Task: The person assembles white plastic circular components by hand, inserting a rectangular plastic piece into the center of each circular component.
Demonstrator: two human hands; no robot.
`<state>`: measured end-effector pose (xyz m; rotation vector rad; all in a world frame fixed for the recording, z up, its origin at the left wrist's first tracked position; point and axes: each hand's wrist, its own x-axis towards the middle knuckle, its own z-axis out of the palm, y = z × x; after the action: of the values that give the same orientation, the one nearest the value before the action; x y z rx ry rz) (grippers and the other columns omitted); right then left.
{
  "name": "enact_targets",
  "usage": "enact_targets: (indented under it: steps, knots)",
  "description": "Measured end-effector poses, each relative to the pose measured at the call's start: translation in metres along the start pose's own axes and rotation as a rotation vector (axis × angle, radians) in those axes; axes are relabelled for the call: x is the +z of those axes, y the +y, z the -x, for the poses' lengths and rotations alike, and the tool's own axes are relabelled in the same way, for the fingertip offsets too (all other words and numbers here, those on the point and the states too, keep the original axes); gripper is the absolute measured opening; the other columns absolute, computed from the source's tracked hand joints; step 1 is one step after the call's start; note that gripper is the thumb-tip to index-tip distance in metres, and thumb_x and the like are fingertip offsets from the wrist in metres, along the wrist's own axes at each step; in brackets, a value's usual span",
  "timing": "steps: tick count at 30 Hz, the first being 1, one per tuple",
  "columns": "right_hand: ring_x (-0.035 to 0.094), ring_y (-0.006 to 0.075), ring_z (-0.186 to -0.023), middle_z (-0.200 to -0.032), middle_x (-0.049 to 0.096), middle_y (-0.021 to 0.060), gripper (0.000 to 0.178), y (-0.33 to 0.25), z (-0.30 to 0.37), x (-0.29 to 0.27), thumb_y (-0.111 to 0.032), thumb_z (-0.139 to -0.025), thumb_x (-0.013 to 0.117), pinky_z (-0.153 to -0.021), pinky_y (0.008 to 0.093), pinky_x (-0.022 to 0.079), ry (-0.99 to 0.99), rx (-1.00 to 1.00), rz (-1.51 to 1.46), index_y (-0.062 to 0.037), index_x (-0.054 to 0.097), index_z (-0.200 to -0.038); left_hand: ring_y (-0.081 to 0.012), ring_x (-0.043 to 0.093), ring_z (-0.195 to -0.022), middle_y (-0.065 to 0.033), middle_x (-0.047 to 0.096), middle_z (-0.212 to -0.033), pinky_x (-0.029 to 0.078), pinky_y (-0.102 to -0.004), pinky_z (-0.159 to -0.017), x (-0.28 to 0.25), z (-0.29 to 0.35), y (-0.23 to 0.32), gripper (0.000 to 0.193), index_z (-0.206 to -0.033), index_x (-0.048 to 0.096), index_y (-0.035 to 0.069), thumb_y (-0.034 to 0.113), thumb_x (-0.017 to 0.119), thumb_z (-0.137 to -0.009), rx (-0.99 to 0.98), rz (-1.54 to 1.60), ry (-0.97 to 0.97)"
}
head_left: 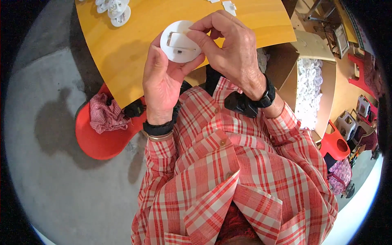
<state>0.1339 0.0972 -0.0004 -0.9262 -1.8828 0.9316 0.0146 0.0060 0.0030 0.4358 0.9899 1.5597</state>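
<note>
My left hand holds up a round white plastic disc, with its thumb and fingers around the lower rim. A rectangular white piece lies slightly askew over an opening in the disc's face, and a small dark square mark shows beneath it. My right hand comes in from the right. Its thumb and forefinger pinch together at the piece's upper right corner, covering that part of the disc's rim. Both hands are above the near edge of a yellow wooden table.
Several white discs are heaped at the table's far left. Small white parts lie at the far edge. On the right stands a cardboard box of clear and white plastic parts. A red stool with checked cloth stands left.
</note>
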Motion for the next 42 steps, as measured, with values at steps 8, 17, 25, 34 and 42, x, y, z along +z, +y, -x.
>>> enact_targets:
  steps: [8,17,25,34,42]
  knots:
    - [0.058,0.0239,-0.062,-0.07,0.059,0.0092,0.013,0.0,0.0,0.001,-0.015,-0.073,0.069,-0.055,0.0328,0.047,-0.002,0.009,-0.036,-0.004,0.063,-0.076,-0.0303,0.044,-0.12,-0.0172,0.04,-0.131,0.045,-0.048,-0.095,0.002,0.0,0.001,0.054,-0.131,0.031,0.0,0.04,0.038,-0.095,0.004,0.007,-0.037]
    - [0.058,0.0243,-0.06,-0.071,0.06,0.0099,0.014,-0.003,0.0,0.0,-0.017,-0.074,0.068,-0.054,0.0328,0.047,-0.013,0.035,-0.038,-0.0038,0.064,-0.077,-0.0313,0.044,-0.121,-0.018,0.039,-0.131,0.045,-0.0482,-0.095,0.004,0.0,0.005,0.054,-0.131,0.03,0.0,0.039,0.038,-0.095,-0.012,0.016,-0.037]
    - [0.061,0.0211,-0.071,-0.08,0.064,0.01,0.015,0.006,-0.004,-0.015,-0.013,-0.084,0.06,-0.063,0.031,0.048,-0.208,0.041,-0.087,-0.0009,0.065,-0.089,-0.0357,0.047,-0.117,-0.0196,0.041,-0.13,0.046,-0.048,-0.094,0.002,0.001,0.005,0.055,-0.132,0.029,-0.001,0.04,0.035,-0.096,-0.029,0.013,-0.005]
    - [0.06,0.0142,-0.087,-0.093,0.066,0.0073,0.019,0.01,-0.008,-0.025,-0.011,-0.091,0.052,-0.077,0.0267,0.047,-0.416,0.134,-0.275,0.0001,0.064,-0.101,-0.0391,0.053,-0.11,-0.0217,0.045,-0.126,0.048,-0.0464,-0.092,0.005,0.004,0.01,0.054,-0.131,0.03,-0.003,0.039,0.032,-0.097,-0.03,0.002,-0.015]
    - [0.058,0.0099,-0.072,-0.085,0.065,0.0053,0.014,0.007,-0.005,-0.02,-0.008,-0.086,0.059,-0.068,0.0235,0.048,-0.406,0.114,-0.309,-0.0003,0.064,-0.097,-0.0353,0.052,-0.111,-0.0203,0.045,-0.126,0.049,-0.0463,-0.091,0.004,0.006,0.01,0.054,-0.132,0.03,-0.001,0.04,0.035,-0.096,-0.008,-0.075,0.005]
